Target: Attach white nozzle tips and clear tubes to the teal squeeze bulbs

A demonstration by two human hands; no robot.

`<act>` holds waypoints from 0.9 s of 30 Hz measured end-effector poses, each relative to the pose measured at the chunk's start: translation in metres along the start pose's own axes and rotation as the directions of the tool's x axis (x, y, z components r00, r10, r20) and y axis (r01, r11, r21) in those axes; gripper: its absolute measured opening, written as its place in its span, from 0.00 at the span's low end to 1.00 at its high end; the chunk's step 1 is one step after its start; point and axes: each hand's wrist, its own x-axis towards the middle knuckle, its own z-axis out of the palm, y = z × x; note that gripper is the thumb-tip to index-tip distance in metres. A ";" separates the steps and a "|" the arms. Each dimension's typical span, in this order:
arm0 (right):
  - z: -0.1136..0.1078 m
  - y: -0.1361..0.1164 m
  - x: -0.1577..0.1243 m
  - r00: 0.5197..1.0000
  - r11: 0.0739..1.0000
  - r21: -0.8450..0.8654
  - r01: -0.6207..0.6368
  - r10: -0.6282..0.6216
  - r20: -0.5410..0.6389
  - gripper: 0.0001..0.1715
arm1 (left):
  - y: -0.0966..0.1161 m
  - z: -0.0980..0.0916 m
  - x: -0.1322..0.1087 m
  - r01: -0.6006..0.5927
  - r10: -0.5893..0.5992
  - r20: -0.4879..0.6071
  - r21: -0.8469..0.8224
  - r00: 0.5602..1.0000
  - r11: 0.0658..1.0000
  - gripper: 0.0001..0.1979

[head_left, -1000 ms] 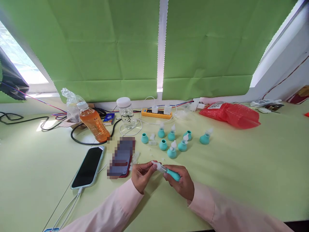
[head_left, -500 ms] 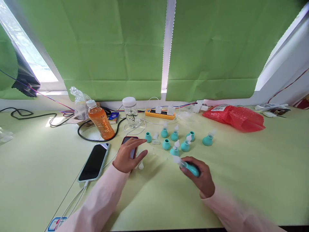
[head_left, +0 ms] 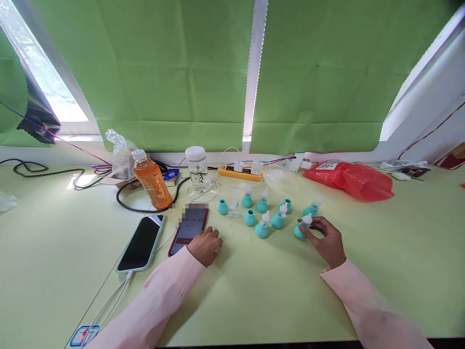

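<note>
My right hand (head_left: 327, 241) pinches a nasal aspirator (head_left: 299, 232), a teal bulb with a pale tip, around its neck; the bulb is upright at table level. Just behind it stands another aspirator with a tip (head_left: 311, 210). Several more teal bulbs with tips, such as one aspirator (head_left: 262, 230), are grouped to the left. Among them are open-necked bulbs without tips, including one bulb (head_left: 250, 218). My left hand (head_left: 206, 246) rests low on the table beside the red-edged phone (head_left: 192, 223), fingers curled downward; what they hold is hidden.
Small clear pieces (head_left: 234, 213) lie near the bulbs. A light-cased phone (head_left: 141, 245) with a cable lies at left. Behind stand an orange drink bottle (head_left: 152, 184), a clear jar (head_left: 198, 174) and a yellow power strip (head_left: 229, 171). A red plastic bag (head_left: 352, 180) lies at back right.
My right hand moved right and away from me, bringing the aspirator from tilted in the air to upright at the table. My left hand moved toward me off the phone's screen, its spread fingers now curled.
</note>
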 end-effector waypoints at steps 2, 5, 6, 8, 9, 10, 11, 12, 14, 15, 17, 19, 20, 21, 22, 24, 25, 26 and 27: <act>0.002 0.006 0.001 0.999 0.999 -0.022 -0.043 0.043 0.009 0.18 | -0.001 0.000 0.002 -0.014 0.014 0.006 -0.010 1.000 1.000 0.12; 0.004 0.011 0.001 0.996 0.995 -0.039 -0.093 0.093 0.007 0.18 | -0.004 0.002 0.004 -0.034 0.033 -0.021 -0.061 0.999 0.998 0.13; 0.004 0.013 0.000 0.995 0.995 -0.040 -0.095 0.095 -0.004 0.18 | -0.005 0.003 0.005 -0.047 0.043 -0.042 -0.083 0.998 0.995 0.14; 0.003 0.015 0.000 0.997 0.996 -0.044 -0.079 0.078 -0.026 0.18 | -0.006 0.005 0.006 -0.088 0.077 -0.094 -0.118 0.993 0.989 0.13; 0.004 0.015 0.000 0.997 0.997 -0.048 -0.065 0.063 -0.043 0.19 | -0.006 0.007 0.007 -0.111 0.095 -0.124 -0.131 0.988 0.985 0.13; 0.004 0.015 -0.001 0.997 0.998 -0.054 -0.046 0.042 -0.062 0.19 | -0.006 0.009 0.008 -0.130 0.108 -0.155 -0.144 0.982 0.981 0.13; 0.004 0.013 -0.001 0.996 0.998 -0.063 -0.021 0.015 -0.085 0.19 | -0.006 0.010 0.008 -0.150 0.119 -0.186 -0.160 0.975 0.976 0.13; 0.003 0.010 -0.001 0.992 0.997 -0.076 0.011 -0.020 -0.121 0.20 | -0.005 0.011 0.008 -0.172 0.130 -0.222 -0.182 0.966 0.968 0.14; 0.002 0.001 -0.001 0.966 0.988 -0.120 0.092 -0.118 -0.228 0.23 | -0.003 0.012 0.008 -0.227 0.144 -0.314 -0.249 0.938 0.941 0.14; 0.002 -0.005 -0.002 0.940 0.979 -0.152 0.139 -0.178 -0.291 0.25 | -0.001 0.011 0.008 -0.261 0.145 -0.366 -0.291 0.919 0.920 0.14; 0.001 -0.020 -0.006 0.872 0.948 -0.215 0.234 -0.302 -0.386 0.27 | 0.003 0.009 0.006 -0.325 0.128 -0.461 -0.379 0.878 0.866 0.14; 0.004 -0.037 -0.015 0.832 0.911 -0.234 0.341 -0.408 -0.375 0.23 | 0.007 0.007 0.004 -0.365 0.081 -0.518 -0.476 0.852 0.800 0.13; 0.006 -0.046 -0.021 0.838 0.893 -0.212 0.396 -0.446 -0.314 0.20 | 0.010 0.005 0.003 -0.375 0.051 -0.527 -0.530 0.848 0.761 0.12; 0.011 -0.054 -0.028 0.857 0.879 -0.173 0.445 -0.473 -0.204 0.16 | 0.012 0.004 0.002 -0.377 0.018 -0.523 -0.590 0.852 0.714 0.12; 0.016 -0.063 -0.035 0.875 0.874 -0.126 0.469 -0.479 -0.065 0.15 | 0.013 0.003 0.001 -0.373 -0.014 -0.507 -0.651 0.862 0.661 0.11; 0.030 -0.077 -0.048 0.873 0.885 -0.043 0.464 -0.449 0.188 0.15 | 0.017 0.003 0.000 -0.350 -0.067 -0.455 -0.762 0.888 0.544 0.10; 0.038 -0.082 -0.053 0.859 0.892 -0.009 0.453 -0.434 0.271 0.17 | 0.019 0.004 -0.001 -0.335 -0.084 -0.426 -0.804 0.901 0.491 0.09; 0.046 -0.085 -0.056 0.842 0.897 0.019 0.442 -0.422 0.336 0.19 | 0.022 0.006 -0.001 -0.320 -0.096 -0.400 -0.836 0.911 0.446 0.09; 0.054 -0.087 -0.059 0.817 0.896 0.046 0.441 -0.422 0.393 0.21 | 0.024 0.008 0.000 -0.306 -0.101 -0.377 -0.858 0.921 0.412 0.09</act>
